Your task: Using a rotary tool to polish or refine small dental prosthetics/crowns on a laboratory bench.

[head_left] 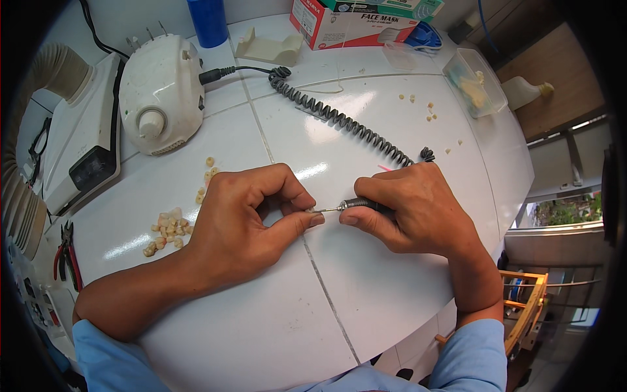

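Note:
My right hand [418, 209] is wrapped round a dark rotary handpiece [367, 205], whose thin metal bur [330, 210] points left. Between the thumb and fingertips of my left hand [251, 219] is a small pale piece [311, 210], mostly covered by them; it looks like a dental crown. The bur's tip meets or nearly meets this piece; I cannot tell which. A black coiled cord [346, 121] runs from behind my right hand to a white control unit [161, 91] at the far left. Several tooth-coloured crowns [171, 225] lie in a heap left of my left hand.
Red-handled pliers [67, 255] lie at the left edge, below a white box with a ribbed hose [68, 68]. Along the back stand a blue cylinder [208, 23], a cream holder [268, 49] and a mask box [353, 29]. A clear plastic tub [475, 85] and several tiny crowns [429, 117] are at the right.

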`<control>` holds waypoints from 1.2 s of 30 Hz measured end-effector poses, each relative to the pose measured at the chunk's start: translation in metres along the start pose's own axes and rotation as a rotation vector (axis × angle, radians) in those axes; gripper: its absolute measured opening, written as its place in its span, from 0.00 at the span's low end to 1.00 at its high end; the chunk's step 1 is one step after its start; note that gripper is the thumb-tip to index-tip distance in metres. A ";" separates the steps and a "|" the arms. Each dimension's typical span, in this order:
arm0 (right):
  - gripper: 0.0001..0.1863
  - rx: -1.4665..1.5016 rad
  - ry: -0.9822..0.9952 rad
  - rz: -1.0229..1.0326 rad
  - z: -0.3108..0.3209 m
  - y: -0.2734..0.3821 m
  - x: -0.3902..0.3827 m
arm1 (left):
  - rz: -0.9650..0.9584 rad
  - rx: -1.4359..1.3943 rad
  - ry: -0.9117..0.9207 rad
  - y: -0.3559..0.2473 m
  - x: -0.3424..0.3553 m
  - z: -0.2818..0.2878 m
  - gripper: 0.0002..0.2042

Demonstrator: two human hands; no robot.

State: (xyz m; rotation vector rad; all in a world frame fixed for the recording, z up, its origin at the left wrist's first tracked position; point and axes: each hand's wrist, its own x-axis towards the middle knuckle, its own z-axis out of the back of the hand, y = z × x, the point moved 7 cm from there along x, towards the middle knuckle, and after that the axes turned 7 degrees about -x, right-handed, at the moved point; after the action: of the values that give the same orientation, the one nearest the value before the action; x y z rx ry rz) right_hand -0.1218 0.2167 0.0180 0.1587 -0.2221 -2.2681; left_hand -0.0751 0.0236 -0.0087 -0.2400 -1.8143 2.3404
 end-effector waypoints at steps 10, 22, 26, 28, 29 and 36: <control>0.31 0.013 -0.010 -0.014 -0.001 0.000 0.000 | 0.024 -0.006 0.008 -0.002 -0.001 0.000 0.09; 0.30 0.024 0.002 0.002 0.001 0.001 0.000 | -0.041 -0.033 0.019 0.000 0.000 -0.001 0.08; 0.29 0.037 -0.008 -0.004 0.001 0.000 0.000 | -0.020 -0.059 0.014 -0.001 0.001 -0.001 0.07; 0.29 0.033 -0.019 -0.004 0.002 0.000 -0.001 | 0.006 -0.037 0.018 -0.001 0.001 -0.001 0.07; 0.29 0.033 -0.019 -0.003 0.002 0.000 -0.001 | -0.011 -0.037 0.019 -0.001 0.001 -0.001 0.06; 0.30 0.013 -0.023 -0.002 0.001 0.001 0.000 | -0.038 -0.053 0.016 0.002 0.000 -0.001 0.06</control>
State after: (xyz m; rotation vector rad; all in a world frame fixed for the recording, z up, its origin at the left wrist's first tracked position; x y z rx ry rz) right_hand -0.1217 0.2163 0.0190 0.1402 -0.2486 -2.2720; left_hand -0.0751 0.0244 -0.0108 -0.2281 -1.8590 2.2606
